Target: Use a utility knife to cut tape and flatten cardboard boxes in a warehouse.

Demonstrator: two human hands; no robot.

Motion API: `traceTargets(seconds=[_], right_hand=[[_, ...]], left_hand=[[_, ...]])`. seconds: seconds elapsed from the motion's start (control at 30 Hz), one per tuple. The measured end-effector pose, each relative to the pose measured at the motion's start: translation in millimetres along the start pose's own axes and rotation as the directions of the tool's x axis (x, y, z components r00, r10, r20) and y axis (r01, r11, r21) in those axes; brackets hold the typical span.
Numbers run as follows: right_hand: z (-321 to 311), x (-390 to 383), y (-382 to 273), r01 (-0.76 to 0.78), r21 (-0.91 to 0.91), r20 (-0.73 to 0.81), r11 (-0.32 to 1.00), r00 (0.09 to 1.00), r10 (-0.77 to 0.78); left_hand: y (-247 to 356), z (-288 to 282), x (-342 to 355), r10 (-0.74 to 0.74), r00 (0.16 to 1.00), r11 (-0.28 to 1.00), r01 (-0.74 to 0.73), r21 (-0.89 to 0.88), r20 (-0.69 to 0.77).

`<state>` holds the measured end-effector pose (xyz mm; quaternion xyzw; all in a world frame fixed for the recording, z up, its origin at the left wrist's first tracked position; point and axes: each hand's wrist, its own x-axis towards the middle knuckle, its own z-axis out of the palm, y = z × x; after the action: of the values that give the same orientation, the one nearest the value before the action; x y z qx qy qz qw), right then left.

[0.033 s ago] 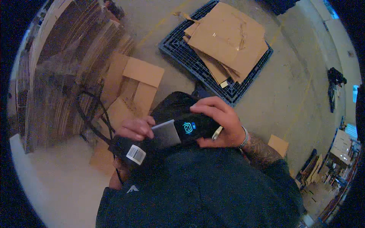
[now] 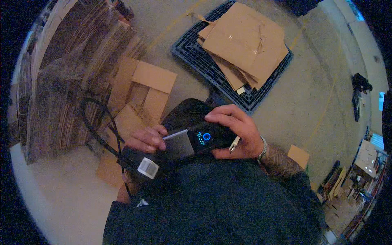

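Note:
Held in front of my dark shirt is a black handheld device (image 2: 179, 148) with a grey panel and a small lit blue display (image 2: 203, 138) that shows icons. My left hand (image 2: 146, 139) is closed on its left end, fingers over the top edge. My right hand (image 2: 243, 132) grips the right end, fingers along the top and thumb below. A small pale piece with a metal tip (image 2: 234, 144) sticks out beside the right palm; its kind is unclear. A white barcode label (image 2: 148, 168) sits near the device's left end. From there a thick black cable (image 2: 90, 122) loops up and left.
Flattened cardboard (image 2: 245, 36) lies on a dark plastic pallet (image 2: 192, 61) ahead. Tall stacks of cardboard (image 2: 65, 90) wrapped in film stand at left, with an opened carton (image 2: 155, 77) beside them. Boxes (image 2: 365, 157) and other items line the far right.
The icons on the lit display differ: a bright blue circle now shows at its upper right. The white label and the cable have shifted slightly. Both hands keep their hold.

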<state>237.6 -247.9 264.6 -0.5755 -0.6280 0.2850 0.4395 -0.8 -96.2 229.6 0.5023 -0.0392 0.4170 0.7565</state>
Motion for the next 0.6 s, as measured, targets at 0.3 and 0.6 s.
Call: traceTargets(seconds=[0.3, 0.6], right_hand=[[7, -11, -4, 0.055, -0.020, 0.002, 0.998, 0.998, -0.055], [14, -19, -3, 0.077, -0.057, 0.005, 0.995, 0.997, -0.077]], left_hand=[[3, -3, -13, 0.028, 0.995, 0.998, -0.033, 0.056, 0.094], [5, 3, -28, 0.013, 0.999, 0.994, -0.018, 0.106, 0.044]])
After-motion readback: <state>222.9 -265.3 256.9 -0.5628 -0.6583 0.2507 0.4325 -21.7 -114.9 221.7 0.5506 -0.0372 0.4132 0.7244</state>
